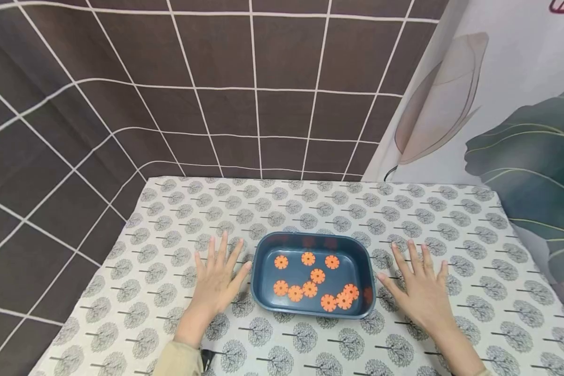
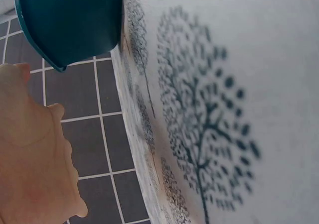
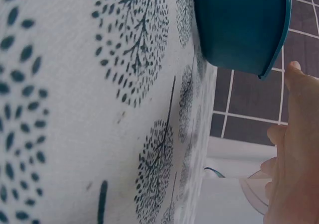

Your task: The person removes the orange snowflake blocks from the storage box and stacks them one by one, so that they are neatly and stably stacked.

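A dark blue rectangular tub [image 1: 263, 308] stands on the table between my two hands. Inside it lie several orange flower-shaped discs [image 1: 308, 258], notched at the edge and with a small centre hole; some overlap at the lower right. My left hand [image 1: 217, 279] is spread with straight fingers left of the tub, thumb tip close to its wall. To the right, my right hand [image 1: 420, 292] is spread likewise, its thumb pointing at the rim. Neither hand holds anything. Both wrist views show the tub's outer wall [image 2: 75, 20] [image 3: 239, 30] beyond the thumb.
The table is covered by a white cloth [image 1: 310, 203] printed with grey trees. A dark curtain [image 1: 216, 62] with white grid lines hangs behind and to the left. At the right hangs a pale curtain [image 1: 512, 57] with large leaf prints.
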Motion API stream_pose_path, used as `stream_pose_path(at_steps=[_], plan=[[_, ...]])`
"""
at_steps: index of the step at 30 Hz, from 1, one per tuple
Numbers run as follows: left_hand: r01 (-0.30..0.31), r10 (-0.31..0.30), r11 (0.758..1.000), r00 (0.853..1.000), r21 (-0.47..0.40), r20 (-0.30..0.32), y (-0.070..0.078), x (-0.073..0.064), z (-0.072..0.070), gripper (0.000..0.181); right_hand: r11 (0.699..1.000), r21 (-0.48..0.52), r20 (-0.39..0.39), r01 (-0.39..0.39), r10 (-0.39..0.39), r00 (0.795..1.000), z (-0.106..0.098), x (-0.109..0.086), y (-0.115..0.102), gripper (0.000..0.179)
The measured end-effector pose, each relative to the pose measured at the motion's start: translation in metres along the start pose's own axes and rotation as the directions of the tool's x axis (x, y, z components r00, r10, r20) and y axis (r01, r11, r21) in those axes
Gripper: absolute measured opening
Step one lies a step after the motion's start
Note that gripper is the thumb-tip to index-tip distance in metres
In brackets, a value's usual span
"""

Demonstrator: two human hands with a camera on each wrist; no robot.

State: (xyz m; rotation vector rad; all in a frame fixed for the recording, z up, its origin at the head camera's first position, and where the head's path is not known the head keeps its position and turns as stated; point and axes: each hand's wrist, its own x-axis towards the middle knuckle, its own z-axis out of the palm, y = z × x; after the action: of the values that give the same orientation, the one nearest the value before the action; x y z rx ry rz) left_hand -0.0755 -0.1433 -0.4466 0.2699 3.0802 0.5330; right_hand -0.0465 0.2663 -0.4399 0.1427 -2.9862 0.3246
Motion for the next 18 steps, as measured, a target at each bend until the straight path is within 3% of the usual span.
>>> stream_pose_path(at_steps=[18], plan=[[-0.026,0.026,0.999,1.000,-0.045,0.001,-0.0012,-0.0017,-0.0063,0.065,0.998,0.052,-0.012,0.030,-0.029,0.999,-0.0010,-0.0096,-0.0068,0.076]])
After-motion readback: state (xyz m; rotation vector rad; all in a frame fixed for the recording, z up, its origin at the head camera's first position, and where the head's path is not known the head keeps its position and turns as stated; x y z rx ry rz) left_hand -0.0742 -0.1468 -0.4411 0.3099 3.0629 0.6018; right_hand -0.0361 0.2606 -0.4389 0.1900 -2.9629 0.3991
